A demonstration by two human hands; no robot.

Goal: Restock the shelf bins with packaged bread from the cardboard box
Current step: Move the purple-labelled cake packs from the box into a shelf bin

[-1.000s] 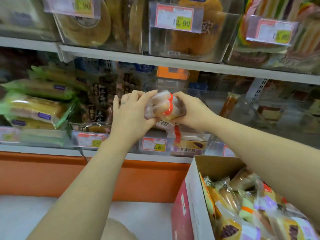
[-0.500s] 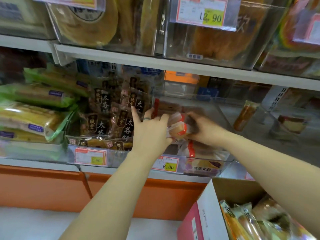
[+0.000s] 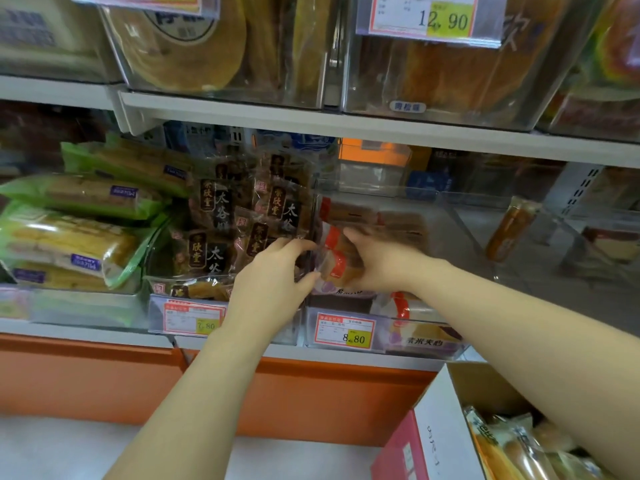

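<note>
- Our right hand (image 3: pixel 377 263) grips the bread pack (image 3: pixel 339 262) inside the 8.80 bin (image 3: pixel 450 344).
- Our left hand (image 3: pixel 273 282) is against the pack; we can't tell whether it grips.
- Cardboard box (image 3: pixel 446 427) sits lower right.

Bread packet (image 3: pixel 337 261) in shelf bin (image 3: pixel 415 336) — cardboard box (image 3: pixel 440 434) below-right.

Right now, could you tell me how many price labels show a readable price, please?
3: the 12.90 label on the upper bin, the 7.80 label under the left hand, the 8.80 label under the right hand. A cut-off label at top left may be another.
</note>
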